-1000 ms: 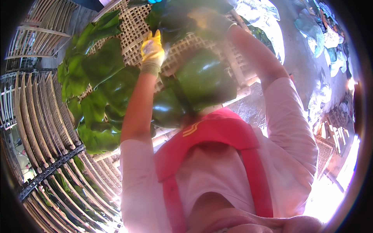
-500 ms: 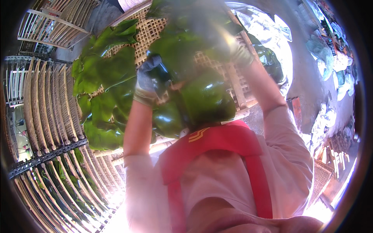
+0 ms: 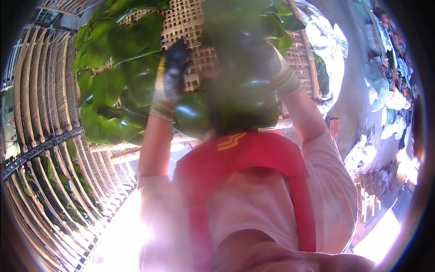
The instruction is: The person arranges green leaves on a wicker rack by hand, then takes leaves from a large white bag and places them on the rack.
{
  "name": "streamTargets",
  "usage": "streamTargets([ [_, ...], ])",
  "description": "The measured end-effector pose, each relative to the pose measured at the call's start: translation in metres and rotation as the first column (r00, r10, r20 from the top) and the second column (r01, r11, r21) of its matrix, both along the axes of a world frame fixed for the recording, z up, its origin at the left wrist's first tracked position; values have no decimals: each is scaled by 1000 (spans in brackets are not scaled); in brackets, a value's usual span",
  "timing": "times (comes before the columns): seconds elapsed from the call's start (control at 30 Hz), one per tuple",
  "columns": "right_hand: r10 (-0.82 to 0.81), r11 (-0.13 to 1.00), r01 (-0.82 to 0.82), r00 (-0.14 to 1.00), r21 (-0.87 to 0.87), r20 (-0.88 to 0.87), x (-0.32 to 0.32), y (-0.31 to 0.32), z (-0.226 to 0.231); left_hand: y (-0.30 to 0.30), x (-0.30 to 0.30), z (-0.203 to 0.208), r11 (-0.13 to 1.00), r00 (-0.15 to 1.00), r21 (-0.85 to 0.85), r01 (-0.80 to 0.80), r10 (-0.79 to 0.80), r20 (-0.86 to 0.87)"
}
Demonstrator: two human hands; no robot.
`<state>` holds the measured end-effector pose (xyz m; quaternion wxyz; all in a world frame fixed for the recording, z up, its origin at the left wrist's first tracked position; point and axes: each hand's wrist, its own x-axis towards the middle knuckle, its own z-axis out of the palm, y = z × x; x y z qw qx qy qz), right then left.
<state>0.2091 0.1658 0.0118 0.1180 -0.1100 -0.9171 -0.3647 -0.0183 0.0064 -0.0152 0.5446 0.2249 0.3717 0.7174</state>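
Glossy dark-green leaf-like sheets (image 3: 136,41) lie spread over a woven bamboo tray (image 3: 183,22). My left hand (image 3: 173,75), in a light glove with a dark blue coating, is over the tray between the left-hand sheets and the middle one; its fingers are smeared by motion. At the right edge of a large blurred green sheet (image 3: 240,72) is my gloved right hand (image 3: 275,65). Its fingers are blurred and partly lost against the sheet, so its grip does not show. More green sheets hang over the near edge, in front of my red apron (image 3: 244,154).
Slatted bamboo racks (image 3: 50,86) stand on the left, divided by a dark perforated metal bar (image 3: 41,152). Beyond the tray's right edge lies a shiny white plastic sheet (image 3: 333,54). Plastic bags and mixed items (image 3: 380,86) are piled on the floor at far right.
The tray and sheets have shifted up and left in view. My left hand has come off the green sheet it was near, onto bare weave. My right hand has moved slightly inward.
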Motion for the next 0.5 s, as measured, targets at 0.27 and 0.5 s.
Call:
streamTargets([
  [0.27, -16, 301, -324, 939, -897, -344, -11, 4, -13, -8, -5, -8, 996, 986, 27, 84, -87, 140],
  [0.5, -295, 674, 151, 953, -723, -76, -9, 7, -28, 1, 16, 22, 872, 918, -489, -32, -168, -360],
])
